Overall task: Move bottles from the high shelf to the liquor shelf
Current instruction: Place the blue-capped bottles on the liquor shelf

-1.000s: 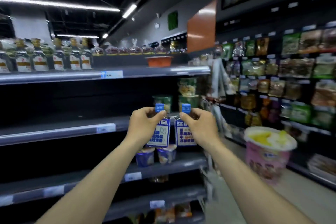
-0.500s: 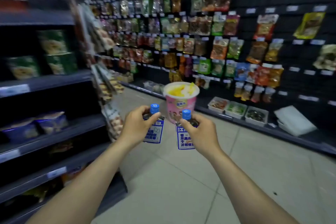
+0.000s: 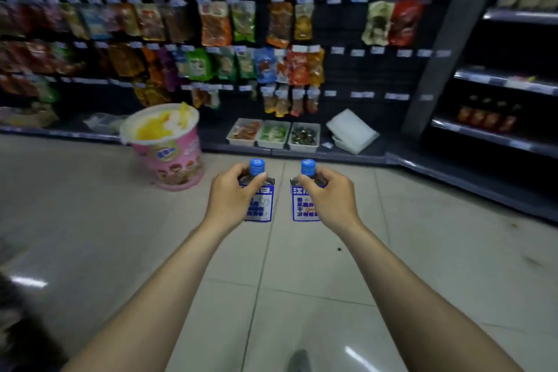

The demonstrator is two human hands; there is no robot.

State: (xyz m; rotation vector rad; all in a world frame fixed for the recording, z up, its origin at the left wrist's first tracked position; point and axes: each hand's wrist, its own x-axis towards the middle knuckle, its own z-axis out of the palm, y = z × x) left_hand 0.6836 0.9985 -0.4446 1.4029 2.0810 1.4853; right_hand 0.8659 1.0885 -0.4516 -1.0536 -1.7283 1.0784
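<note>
I hold two small clear bottles with blue caps and blue-and-white labels, upright, side by side over the tiled aisle floor. My left hand (image 3: 232,196) grips the left bottle (image 3: 261,205) around its neck and shoulder. My right hand (image 3: 329,199) grips the right bottle (image 3: 300,205) the same way. A gap of about a hand's width separates the two bottles. At the far right a shelf unit (image 3: 495,134) carries a row of dark bottles (image 3: 486,118) with red labels.
A wall of hanging snack packets (image 3: 211,24) fills the view ahead. A large pink display tub (image 3: 166,148) stands on the floor to the left. Small trays (image 3: 273,134) and a white bag (image 3: 351,130) sit on the base ledge. Grey tiled floor (image 3: 422,251) lies below.
My view has swung right, away from the tall shelf and across the snack wall. The pink tub has shifted from right to left. Both hands keep their bottles, now held lower and a little further apart.
</note>
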